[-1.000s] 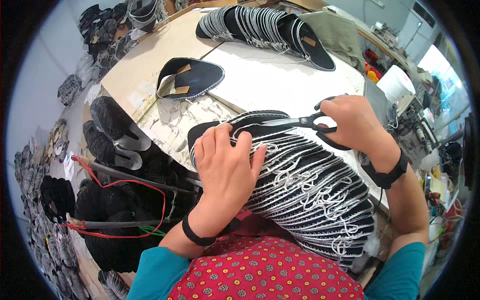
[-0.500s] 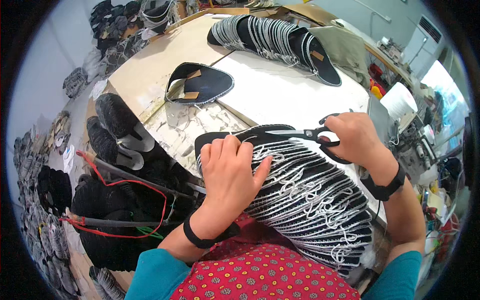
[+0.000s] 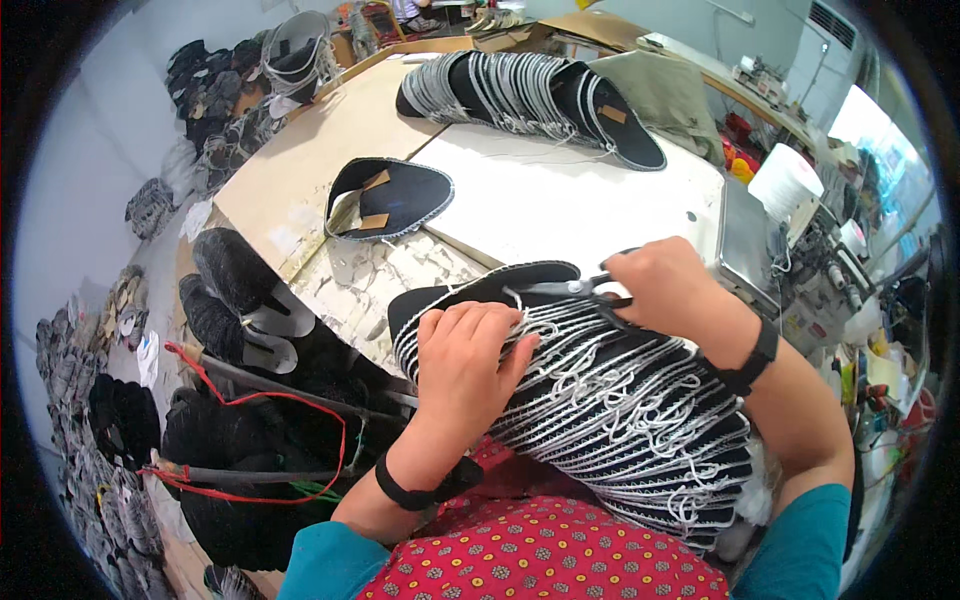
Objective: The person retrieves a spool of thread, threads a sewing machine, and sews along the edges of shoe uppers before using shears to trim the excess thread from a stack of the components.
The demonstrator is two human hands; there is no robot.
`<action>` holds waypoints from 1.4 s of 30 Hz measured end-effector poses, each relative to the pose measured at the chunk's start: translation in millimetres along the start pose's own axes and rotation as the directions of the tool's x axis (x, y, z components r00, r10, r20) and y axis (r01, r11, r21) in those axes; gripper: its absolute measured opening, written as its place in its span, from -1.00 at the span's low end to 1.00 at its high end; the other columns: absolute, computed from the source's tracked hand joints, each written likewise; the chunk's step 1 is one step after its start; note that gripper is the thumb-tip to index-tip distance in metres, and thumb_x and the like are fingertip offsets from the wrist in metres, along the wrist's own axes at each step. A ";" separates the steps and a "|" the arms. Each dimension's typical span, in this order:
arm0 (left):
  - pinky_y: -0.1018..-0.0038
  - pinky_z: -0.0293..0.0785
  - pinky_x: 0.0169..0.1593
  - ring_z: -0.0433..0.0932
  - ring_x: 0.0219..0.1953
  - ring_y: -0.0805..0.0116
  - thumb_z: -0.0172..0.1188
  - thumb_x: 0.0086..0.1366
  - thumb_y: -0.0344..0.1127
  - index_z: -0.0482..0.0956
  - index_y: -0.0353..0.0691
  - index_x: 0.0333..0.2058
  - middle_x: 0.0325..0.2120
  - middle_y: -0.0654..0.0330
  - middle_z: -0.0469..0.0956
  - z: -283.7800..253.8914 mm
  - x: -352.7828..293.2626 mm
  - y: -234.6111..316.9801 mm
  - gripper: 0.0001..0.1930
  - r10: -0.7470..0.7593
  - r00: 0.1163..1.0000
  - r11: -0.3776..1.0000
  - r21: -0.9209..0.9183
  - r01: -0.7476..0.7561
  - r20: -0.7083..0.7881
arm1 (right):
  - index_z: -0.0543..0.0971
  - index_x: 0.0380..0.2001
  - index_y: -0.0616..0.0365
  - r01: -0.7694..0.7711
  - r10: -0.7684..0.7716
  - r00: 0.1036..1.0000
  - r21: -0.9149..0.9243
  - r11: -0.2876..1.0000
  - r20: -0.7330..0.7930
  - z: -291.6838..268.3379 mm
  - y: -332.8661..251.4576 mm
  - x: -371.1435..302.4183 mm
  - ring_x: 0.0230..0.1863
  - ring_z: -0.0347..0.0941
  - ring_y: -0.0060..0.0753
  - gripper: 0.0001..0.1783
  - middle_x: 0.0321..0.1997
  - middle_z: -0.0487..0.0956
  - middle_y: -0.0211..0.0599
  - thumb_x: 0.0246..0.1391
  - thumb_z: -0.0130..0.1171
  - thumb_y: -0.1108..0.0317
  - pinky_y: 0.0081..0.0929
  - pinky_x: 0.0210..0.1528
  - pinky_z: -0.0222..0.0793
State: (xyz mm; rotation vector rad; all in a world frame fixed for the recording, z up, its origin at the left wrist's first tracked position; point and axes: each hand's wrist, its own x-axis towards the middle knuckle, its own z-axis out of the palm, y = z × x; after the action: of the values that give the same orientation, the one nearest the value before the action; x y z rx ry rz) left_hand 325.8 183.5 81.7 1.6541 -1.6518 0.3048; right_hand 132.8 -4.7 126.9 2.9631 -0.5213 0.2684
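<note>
A row of overlapping black fabric pieces with white-stitched edges (image 3: pixel 650 430), which look like shoe uppers, lies in front of me. Loose white thread ends (image 3: pixel 600 370) tangle across its top. My left hand (image 3: pixel 465 350) rests on the left end with curled fingers, gripping the edges by the threads. My right hand (image 3: pixel 670 290) holds black-handled scissors (image 3: pixel 575 288), their blades pointing left, low over the farthest piece. A white thread stands up at the blade tips. Whether the blades touch it, I cannot tell.
A single black upper (image 3: pixel 410 195) sits on the worktable (image 3: pixel 310 150), with a longer row of uppers (image 3: pixel 530 95) behind it. To the left are dark shoe-shaped bundles (image 3: pixel 235 270) and a red cord (image 3: pixel 270 395). A white thread cone (image 3: pixel 785 180) stands right, near machinery.
My right hand and the scissors have moved left, closer to my left hand. The farthest piece shows more of its raised edge. The whole view has shifted slightly.
</note>
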 end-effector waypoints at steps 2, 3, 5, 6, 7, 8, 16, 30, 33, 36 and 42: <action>0.27 0.38 -0.05 0.59 -0.21 0.13 0.38 0.19 -0.32 0.62 -0.19 -0.19 -0.29 0.17 0.65 -4.8 -0.3 -7.2 -0.77 -0.067 0.997 0.994 -0.088 0.064 -0.025 | 0.59 -0.48 0.09 -0.059 0.062 0.995 0.031 0.998 -0.084 -6.9 4.1 -9.7 -0.43 0.59 -0.01 -0.74 -0.55 0.60 -0.15 -0.08 0.40 0.15 -0.14 -0.36 0.48; 0.27 0.40 -0.07 0.59 -0.23 0.11 0.37 0.20 -0.33 0.62 -0.21 -0.18 -0.30 0.16 0.65 -8.7 0.2 -12.6 -0.77 -0.129 0.991 0.981 -0.149 0.125 -0.017 | 0.58 -0.48 0.09 -0.089 0.093 0.987 0.031 0.996 -0.133 -11.3 5.7 -14.7 -0.45 0.58 -0.02 -0.72 -0.56 0.59 -0.17 -0.11 0.42 0.14 -0.15 -0.39 0.45; 0.27 0.41 -0.11 0.58 -0.26 0.09 0.36 0.21 -0.34 0.62 -0.24 -0.18 -0.32 0.15 0.64 -14.1 0.5 -20.0 -0.78 -0.166 0.986 0.972 -0.170 0.162 -0.008 | 0.56 -0.50 0.08 -0.119 0.122 0.974 0.029 0.993 -0.189 -18.7 7.5 -21.1 -0.48 0.56 -0.03 -0.69 -0.59 0.56 -0.18 -0.14 0.45 0.13 -0.14 -0.41 0.42; 0.27 0.40 -0.11 0.58 -0.26 0.10 0.35 0.22 -0.34 0.62 -0.23 -0.18 -0.34 0.15 0.64 -14.4 0.5 -21.0 -0.79 -0.100 0.995 0.985 -0.139 0.102 0.020 | 0.56 -0.50 0.08 -0.088 0.095 0.975 0.041 0.995 -0.201 -21.3 7.9 -23.2 -0.48 0.56 -0.03 -0.69 -0.59 0.56 -0.18 -0.14 0.45 0.13 -0.14 -0.41 0.42; 0.27 0.39 -0.11 0.58 -0.26 0.11 0.33 0.23 -0.34 0.62 -0.23 -0.17 -0.35 0.16 0.63 -13.3 1.1 -21.6 -0.80 -0.036 0.998 0.992 -0.120 0.043 0.059 | 0.55 -0.51 0.07 -0.094 0.100 0.971 0.038 0.995 -0.215 -23.1 7.8 -23.6 -0.49 0.55 -0.02 -0.67 -0.60 0.55 -0.19 -0.15 0.46 0.12 -0.14 -0.43 0.41; 0.26 0.37 -0.13 0.57 -0.27 0.13 0.32 0.24 -0.35 0.63 -0.23 -0.20 -0.37 0.17 0.60 -11.4 1.1 -20.5 -0.82 -0.002 1.000 0.994 -0.108 0.005 0.027 | 0.54 -0.52 0.07 -0.113 0.118 0.963 0.034 0.993 -0.244 -23.6 7.0 -23.8 -0.50 0.55 -0.02 -0.66 -0.62 0.54 -0.19 -0.16 0.47 0.11 -0.15 -0.44 0.40; 0.33 0.36 -0.15 0.49 -0.32 0.25 0.28 0.31 -0.33 0.56 -0.26 -0.35 -0.42 0.23 0.54 1.9 7.9 -11.8 -0.86 -0.016 1.000 0.980 -0.199 0.017 0.006 | 0.52 -0.50 0.08 -0.082 0.089 0.960 0.039 0.996 -0.264 -8.4 -12.3 -9.3 -0.47 0.56 -0.05 -0.67 -0.59 0.55 -0.21 -0.14 0.44 0.13 -0.14 -0.41 0.43; 0.29 0.36 -0.24 0.49 -0.37 0.09 0.28 0.26 -0.40 0.57 -0.23 -0.36 -0.47 0.12 0.54 -0.6 7.9 -6.8 -0.92 -0.103 0.992 0.964 -0.240 0.117 0.068 | 0.55 -0.46 0.10 -0.086 0.084 0.976 -0.003 0.996 -0.201 -16.8 -34.5 -6.3 -0.40 0.57 -0.08 -0.72 -0.53 0.58 -0.24 -0.18 0.41 0.22 -0.17 -0.34 0.45; 0.32 0.40 -0.22 0.51 -0.36 0.14 0.32 0.22 -0.43 0.59 -0.23 -0.31 -0.44 0.12 0.56 -10.4 8.9 -8.5 -0.91 0.064 0.997 0.953 -0.298 -0.047 0.047 | 0.58 -0.44 0.11 -0.122 0.123 0.975 0.019 0.992 -0.183 -22.0 -33.9 -15.5 -0.46 0.58 -0.05 -0.70 -0.57 0.57 -0.19 -0.14 0.42 0.16 -0.11 -0.40 0.42; 0.40 0.52 -0.19 0.62 -0.28 0.27 0.30 0.26 -0.47 0.61 -0.26 -0.16 -0.29 0.13 0.63 -28.6 9.3 -42.2 -0.83 -0.168 0.985 0.827 -0.539 0.159 0.032 | 0.59 -0.44 0.12 -0.229 0.241 0.945 0.079 0.970 -0.221 -39.9 -27.3 -31.4 -0.45 0.56 0.03 -0.69 -0.58 0.55 -0.13 -0.14 0.42 0.14 -0.11 -0.39 0.42; -0.10 0.14 0.33 0.30 0.34 0.08 0.32 0.07 -0.46 0.62 -0.07 -0.03 0.17 0.15 0.48 -20.2 40.3 -224.2 -0.58 -0.140 0.989 0.658 0.742 0.127 -0.045 | 0.57 -0.50 0.19 -0.329 0.354 0.919 0.157 0.931 -0.173 -75.1 -12.4 -60.3 -0.46 0.53 0.10 -0.70 -0.60 0.51 -0.04 -0.16 0.43 0.22 -0.14 -0.41 0.40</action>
State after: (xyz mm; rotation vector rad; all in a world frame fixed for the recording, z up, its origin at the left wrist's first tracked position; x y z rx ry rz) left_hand 546.8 137.2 45.1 2.3652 -1.4788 1.0091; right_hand 69.8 37.7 187.4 2.8976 -1.0296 0.6459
